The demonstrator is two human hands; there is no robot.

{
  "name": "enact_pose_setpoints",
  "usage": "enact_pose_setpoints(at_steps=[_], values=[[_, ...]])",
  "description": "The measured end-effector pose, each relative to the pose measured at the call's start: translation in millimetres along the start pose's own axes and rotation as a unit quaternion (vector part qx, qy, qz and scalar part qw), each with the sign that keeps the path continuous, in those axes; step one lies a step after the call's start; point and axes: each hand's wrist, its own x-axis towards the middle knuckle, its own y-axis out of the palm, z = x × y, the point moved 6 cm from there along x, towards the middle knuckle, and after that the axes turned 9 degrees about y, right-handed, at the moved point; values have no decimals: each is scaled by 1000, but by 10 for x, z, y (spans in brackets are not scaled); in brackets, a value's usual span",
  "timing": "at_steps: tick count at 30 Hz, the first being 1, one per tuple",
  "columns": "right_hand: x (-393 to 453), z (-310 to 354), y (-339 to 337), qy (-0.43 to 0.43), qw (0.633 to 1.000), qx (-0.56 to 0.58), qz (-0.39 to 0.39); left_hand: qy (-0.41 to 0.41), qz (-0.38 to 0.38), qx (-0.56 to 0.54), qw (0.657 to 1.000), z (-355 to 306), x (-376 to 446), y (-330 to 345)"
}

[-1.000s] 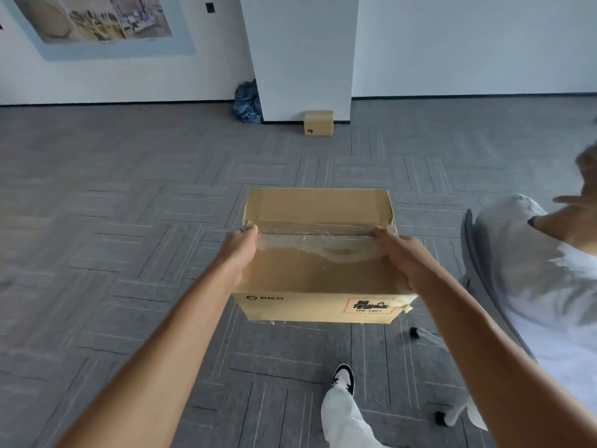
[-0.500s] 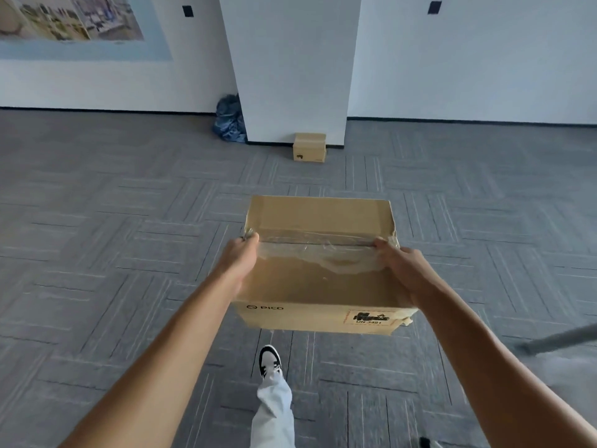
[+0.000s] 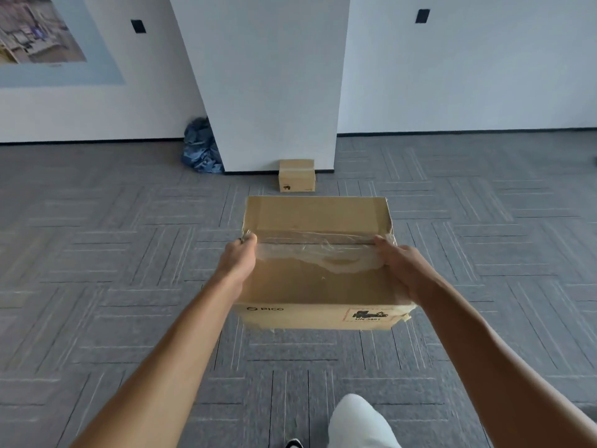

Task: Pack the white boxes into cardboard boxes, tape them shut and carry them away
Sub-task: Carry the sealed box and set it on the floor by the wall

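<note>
while both arms reach forward, the cardboard box [image 3: 316, 263] hangs in the air above the grey carpet floor [image 3: 97, 286], carried between two bare hands at about the middle of the view. the left hand [image 3: 237, 258] grips the box's left side, its fingers curled over the top edge near the end of the tape seam. the right hand [image 3: 399, 266] grips the right side, fingers wrapped down over the edge so that their tips are hidden behind the cardboard. each grip is closed round the box, one on either flank.

the box's flaps are down and a strip of clear tape [image 3: 319, 250] runs across the top from hand to hand, wrinkled and bunched along its near edge. the near face carries a "pico" mark at the left and a red-bordered label [image 3: 368, 315] at the right; a torn bit of tape sticks out at the lower right corner.

straight ahead a second, smaller cardboard box [image 3: 296, 175] sits on the floor, touching the foot of a white pillar [image 3: 268, 79]. a crumpled blue bag [image 3: 201, 150] lies just to the left of the pillar against the wall. a poster [image 3: 42, 37] hangs on the wall at upper left. at the bottom edge a white trouser leg [image 3: 358, 421] and the tip of a black-and-white shoe [image 3: 293, 443] show.
</note>
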Motion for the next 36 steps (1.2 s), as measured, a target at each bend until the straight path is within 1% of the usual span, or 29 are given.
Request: enact_pose_setpoints(at_steps=[6,12,17,22,26,32,36], values=[[1508,912,308,18,1000,11,-2,-12,10,5,1000,-405,1680,309],[3011,2047,428,23,999,21,11,-13,1,7,1000,-1128,3339,639],[4020,2969,509,23,1000,2,-10,-21,4,6,1000,-1665,4574,797],[5071,3709,781,47,998,-22,-22,-38,12,0,999,-1890,5943,995],[6023,4322,1123,52,997,-40,-34,-35,22,-11,999,-2012,7152,1133],[7340,5374,1716,78,995,-46,-51,-41,50,-17,998,-2294,9041,1100],[8053,5927,2048,92,994,-44,-46,-43,64,-20,997,-2458,10017,1117]])
